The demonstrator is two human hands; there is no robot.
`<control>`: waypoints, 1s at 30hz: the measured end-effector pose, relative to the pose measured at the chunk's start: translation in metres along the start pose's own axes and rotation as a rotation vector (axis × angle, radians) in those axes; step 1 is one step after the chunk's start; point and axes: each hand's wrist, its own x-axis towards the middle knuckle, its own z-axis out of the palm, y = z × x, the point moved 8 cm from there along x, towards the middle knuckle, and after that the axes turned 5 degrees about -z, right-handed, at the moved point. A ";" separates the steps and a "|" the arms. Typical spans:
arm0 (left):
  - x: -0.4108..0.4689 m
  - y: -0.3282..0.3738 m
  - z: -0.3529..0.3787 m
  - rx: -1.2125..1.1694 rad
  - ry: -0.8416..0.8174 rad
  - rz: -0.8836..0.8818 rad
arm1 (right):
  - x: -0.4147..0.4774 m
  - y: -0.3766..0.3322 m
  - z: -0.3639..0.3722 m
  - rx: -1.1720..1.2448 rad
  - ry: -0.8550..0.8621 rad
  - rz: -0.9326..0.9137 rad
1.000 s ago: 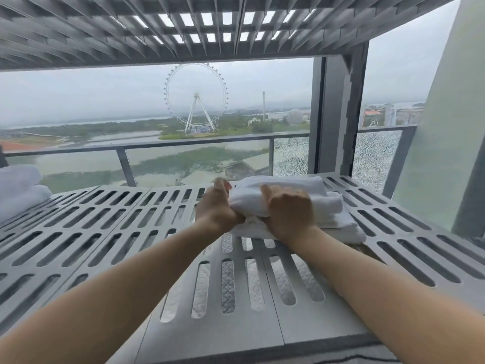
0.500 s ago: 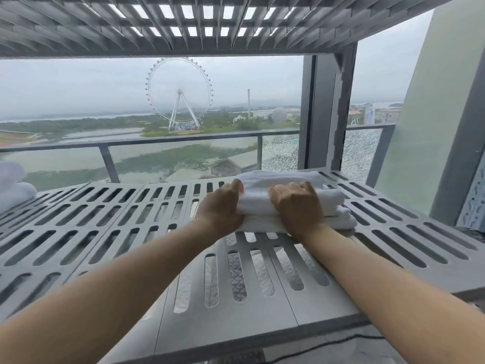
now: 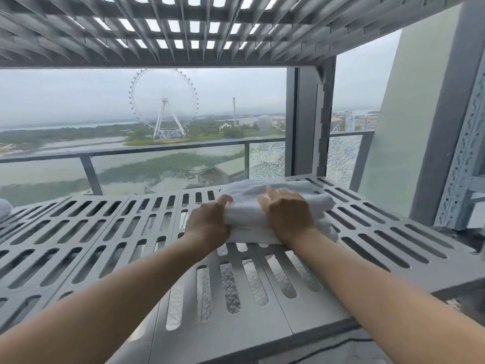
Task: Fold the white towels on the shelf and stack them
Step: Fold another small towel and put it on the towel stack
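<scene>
Two folded white towels lie stacked on the grey slotted shelf point(image 3: 105, 227), right of its middle. The top towel point(image 3: 244, 214) is a thick roll-like fold resting on the flatter lower towel point(image 3: 252, 236). My left hand point(image 3: 207, 224) grips the left end of the top towel, thumb on top and fingers hidden against its side. My right hand point(image 3: 287, 214) lies palm down on the top towel with its fingers stretched forward, pressing on it.
Another white towel point(image 3: 4, 207) peeks in at the shelf's far left edge. A second slotted shelf point(image 3: 183, 30) hangs close overhead. A perforated metal upright point(image 3: 464, 158) stands at the right. A window and balcony railing lie behind.
The top towel has been set down square on the lower one. My right hand has opened from a grip to a flat palm on top. The view has shifted right.
</scene>
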 end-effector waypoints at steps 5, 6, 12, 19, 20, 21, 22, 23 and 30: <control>0.002 0.005 0.005 0.099 -0.002 0.126 | 0.001 -0.002 0.011 0.083 -0.095 -0.074; 0.003 0.005 0.004 0.118 0.006 0.140 | 0.001 -0.002 0.011 0.087 -0.113 -0.088; -0.003 0.008 0.002 0.100 -0.019 0.137 | 0.002 0.019 0.001 0.056 -0.029 0.089; -0.009 0.021 0.005 0.023 -0.114 0.172 | -0.001 0.025 -0.018 -0.073 0.255 -0.029; -0.008 0.021 0.005 0.000 -0.137 0.180 | 0.000 0.025 -0.013 -0.036 0.185 -0.038; -0.008 0.021 0.005 -0.027 -0.178 0.193 | 0.002 0.026 -0.006 0.029 0.070 -0.034; -0.007 0.022 0.005 -0.054 -0.241 0.207 | 0.004 0.025 0.004 0.091 -0.058 -0.051; -0.005 0.022 0.006 -0.084 -0.326 0.211 | 0.004 0.025 0.008 0.143 -0.160 -0.081; 0.035 0.037 0.013 -0.758 -0.578 -0.027 | 0.046 0.030 0.010 0.718 -0.440 0.012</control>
